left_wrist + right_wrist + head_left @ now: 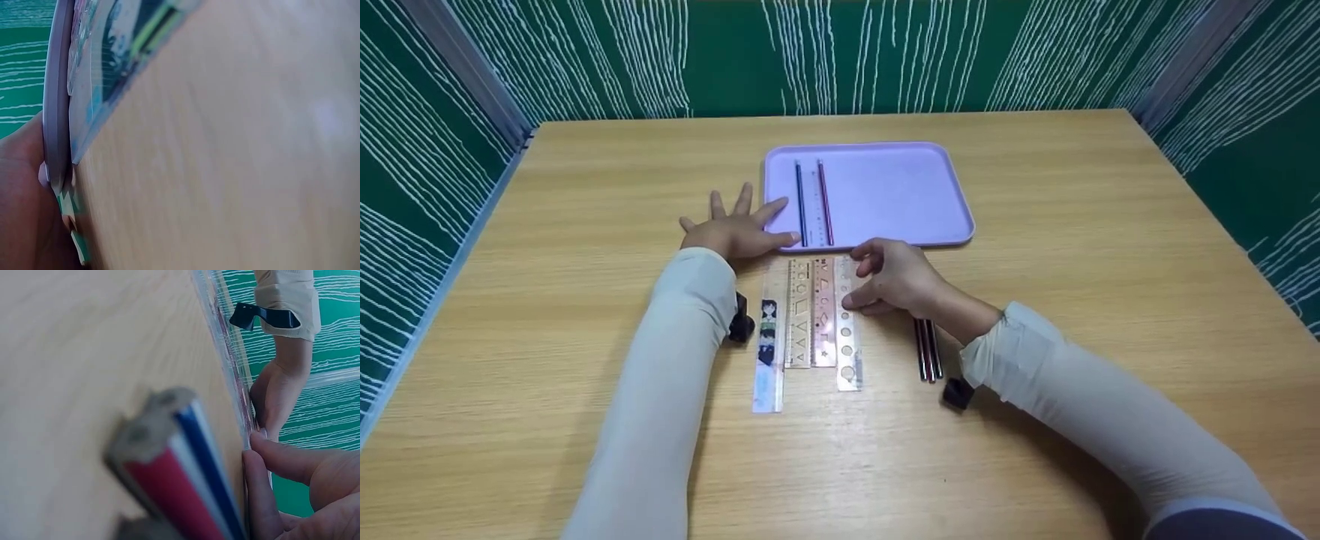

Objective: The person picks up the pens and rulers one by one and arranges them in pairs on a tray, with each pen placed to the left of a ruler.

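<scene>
My left hand (739, 232) rests with spread fingers on the near left corner of the purple tray (896, 191). In the tray, a clear ruler (813, 202) lies between a dark blue pencil (801, 202) and a red pencil (826, 202). My right hand (900, 277) holds a clear ruler with round holes (847, 352), thumb and curled fingers at its right edge and far end. Left of it lie a pink stencil ruler (824, 341), a yellowish stencil ruler (799, 345) and a ruler with a cartoon picture (768, 375).
Several striped pencils (928, 352) lie under and beside my right wrist; their ends loom large in the right wrist view. The wooden table (1072, 210) meets green walls with white streaks (735, 60) at the back and sides.
</scene>
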{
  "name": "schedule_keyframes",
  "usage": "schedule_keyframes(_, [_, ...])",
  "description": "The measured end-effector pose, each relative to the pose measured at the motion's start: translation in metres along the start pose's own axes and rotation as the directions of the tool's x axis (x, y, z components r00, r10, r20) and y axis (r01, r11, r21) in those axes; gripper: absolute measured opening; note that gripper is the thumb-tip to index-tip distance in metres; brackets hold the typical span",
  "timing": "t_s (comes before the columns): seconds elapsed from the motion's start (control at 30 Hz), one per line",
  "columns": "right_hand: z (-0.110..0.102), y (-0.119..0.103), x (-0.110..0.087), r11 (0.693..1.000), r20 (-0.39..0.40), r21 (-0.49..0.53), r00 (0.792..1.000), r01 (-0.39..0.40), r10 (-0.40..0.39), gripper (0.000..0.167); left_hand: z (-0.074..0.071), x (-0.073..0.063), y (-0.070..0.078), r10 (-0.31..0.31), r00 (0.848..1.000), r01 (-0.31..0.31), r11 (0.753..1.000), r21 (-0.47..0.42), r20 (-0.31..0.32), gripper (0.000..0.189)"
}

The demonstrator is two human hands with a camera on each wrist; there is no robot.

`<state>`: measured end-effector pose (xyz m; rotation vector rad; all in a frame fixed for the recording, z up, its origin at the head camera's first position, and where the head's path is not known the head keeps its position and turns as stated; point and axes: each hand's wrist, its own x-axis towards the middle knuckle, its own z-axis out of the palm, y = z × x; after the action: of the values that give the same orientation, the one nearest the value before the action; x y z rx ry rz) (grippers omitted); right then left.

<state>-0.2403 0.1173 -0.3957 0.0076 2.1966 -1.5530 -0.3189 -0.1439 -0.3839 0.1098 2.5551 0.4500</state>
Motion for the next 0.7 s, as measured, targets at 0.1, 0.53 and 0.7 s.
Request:
schedule_keyframes(0.1, [0.0007,0.0013,0.0007,1.000,-0.003,-0.014,1.000,0.011,-0.011,0.082,0.0014,0.0017,-0.0008,-0.002,1.000,0.002,1.000,0.004,-0.002,0.089])
schedule_keyframes(0.53, [0.0004,0.0012,0.0005,0.987,-0.004,-0.150,0.999,0.050,-0.051,0.072,0.0034,0.0017,-0.0020,0.014,1.000,-0.014,1.000,0.007,-0.003,0.088])
schedule_keyframes(0.7, [-0.0017,0.0014,-0.0002,0.969,-0.017,-0.232,0.995,0.088,-0.095,0.075,0.0017,0.0001,-0.0016,0.012,1.000,-0.012,1.000,0.000,-0.009,0.088])
